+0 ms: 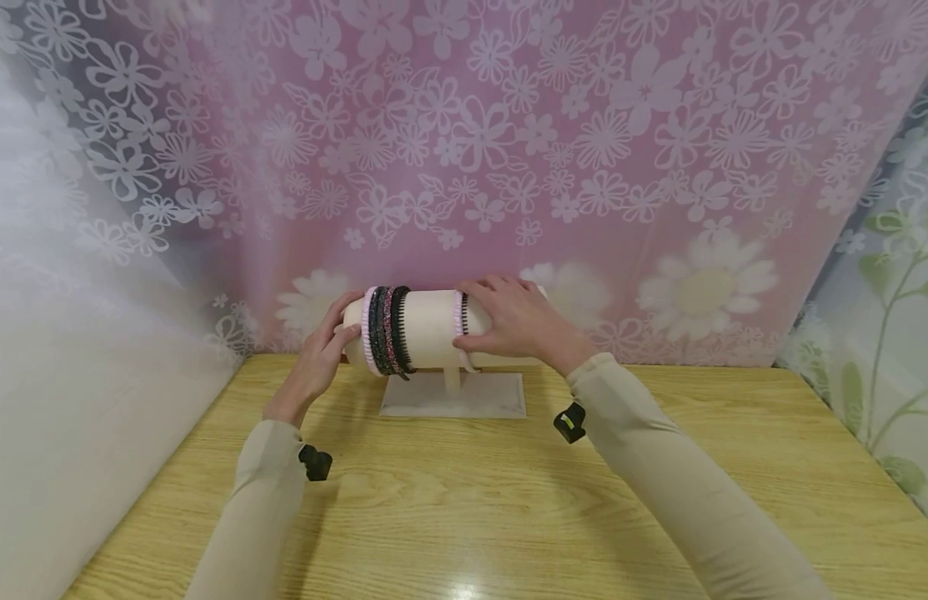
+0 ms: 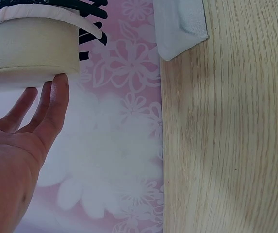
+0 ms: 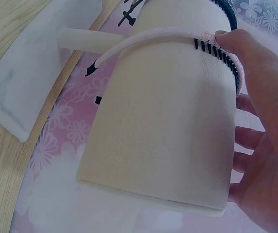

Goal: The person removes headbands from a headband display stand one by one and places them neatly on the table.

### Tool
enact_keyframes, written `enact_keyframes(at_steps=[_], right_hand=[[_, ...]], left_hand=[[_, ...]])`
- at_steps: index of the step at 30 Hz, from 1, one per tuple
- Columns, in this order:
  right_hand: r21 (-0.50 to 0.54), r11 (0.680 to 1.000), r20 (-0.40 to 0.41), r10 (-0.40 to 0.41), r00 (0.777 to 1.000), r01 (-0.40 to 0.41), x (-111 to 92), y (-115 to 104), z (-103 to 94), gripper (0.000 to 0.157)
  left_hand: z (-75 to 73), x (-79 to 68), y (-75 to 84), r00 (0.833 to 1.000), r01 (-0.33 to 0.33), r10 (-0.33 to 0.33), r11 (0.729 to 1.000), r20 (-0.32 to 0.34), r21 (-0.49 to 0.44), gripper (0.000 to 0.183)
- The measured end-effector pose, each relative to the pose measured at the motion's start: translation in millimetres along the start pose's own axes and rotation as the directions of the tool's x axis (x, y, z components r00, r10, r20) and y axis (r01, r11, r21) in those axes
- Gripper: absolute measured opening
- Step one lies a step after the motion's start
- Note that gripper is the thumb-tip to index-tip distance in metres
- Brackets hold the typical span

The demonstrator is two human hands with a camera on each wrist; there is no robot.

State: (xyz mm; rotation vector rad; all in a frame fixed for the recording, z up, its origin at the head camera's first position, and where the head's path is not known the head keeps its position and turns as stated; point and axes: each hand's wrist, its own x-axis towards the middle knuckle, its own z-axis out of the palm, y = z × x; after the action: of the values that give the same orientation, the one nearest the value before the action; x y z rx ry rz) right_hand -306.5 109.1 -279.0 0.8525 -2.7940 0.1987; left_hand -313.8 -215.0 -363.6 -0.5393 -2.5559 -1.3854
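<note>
A cream cylinder headband stand (image 1: 431, 321) lies level on a short post above a pale base (image 1: 453, 395). My left hand (image 1: 315, 362) holds its left end, thumb in front and fingers behind; the left wrist view shows fingertips against the end. A pink headband (image 3: 153, 35) with black comb teeth arches over the right part of the cylinder. With thumb and fingers my right hand (image 1: 519, 323) grips it; in the right wrist view the thumb presses its upper edge and the other fingers reach behind the cylinder. Several headbands (image 1: 387, 331), pink, dark glittery and black toothed, sit side by side near the left end.
The stand is on a wood-grain table (image 1: 464, 492), near its back edge. A pink flowered curtain (image 1: 464, 150) hangs right behind. A white wall surface (image 1: 81, 358) borders the left, and a leaf-patterned curtain (image 1: 884, 333) borders the right.
</note>
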Motion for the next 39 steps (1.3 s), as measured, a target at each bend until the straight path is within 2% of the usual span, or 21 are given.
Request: enact_keyframes(at_steps=[8,11,15,18,22,25,31,34,39], right_hand=[[-0.004,1.0,-0.001,0.016,1.0,-0.016,-3,2,-1.2,0.085],[0.003,1.0,-0.004,0.018,1.0,-0.018,-4,4,-0.9,0.086],[0.005,1.0,-0.005,0.022,1.0,-0.022,-6,6,-1.6,0.086],[0.004,1.0,-0.004,0.025,1.0,-0.025,-7,8,-2.2,0.087],[0.005,1.0,-0.003,0.028,1.0,-0.028,-9,9,-2.7,0.087],[0.006,1.0,-0.005,0.028,1.0,-0.028,-10,10,-2.8,0.087],[0.001,0.999,0.006,0.037,0.999,-0.037,-12,12,-3.7,0.087],[0.001,0.999,0.014,0.045,0.999,-0.045,-13,12,-5.2,0.088],[-0.003,0.999,0.01,0.045,0.999,-0.045,-15,14,-5.9,0.088]], left_hand=[[-0.3,0.7,-0.7,1.0,0.013,-0.013,1.0,0.0,-0.001,0.052],[-2.1,-3.6,13.1,1.0,0.02,-0.02,1.0,0.008,-0.003,0.052],[-1.7,-4.3,15.1,1.0,0.021,-0.021,1.0,0.013,-0.01,0.052],[0.2,0.3,0.5,1.0,0.011,-0.011,1.0,0.003,-0.014,0.051],[0.3,1.1,-0.3,1.0,0.009,-0.008,1.0,0.003,-0.016,0.051],[-0.5,-1.0,6.0,1.0,0.017,-0.016,1.0,0.009,-0.013,0.052],[-4.7,-11.1,33.1,0.999,0.034,-0.034,0.999,0.024,-0.002,0.052],[-5.1,-12.4,36.5,0.999,0.035,-0.035,0.999,0.025,0.002,0.052],[-2.2,-3.9,16.2,1.0,0.028,-0.028,1.0,0.014,-0.005,0.052]])
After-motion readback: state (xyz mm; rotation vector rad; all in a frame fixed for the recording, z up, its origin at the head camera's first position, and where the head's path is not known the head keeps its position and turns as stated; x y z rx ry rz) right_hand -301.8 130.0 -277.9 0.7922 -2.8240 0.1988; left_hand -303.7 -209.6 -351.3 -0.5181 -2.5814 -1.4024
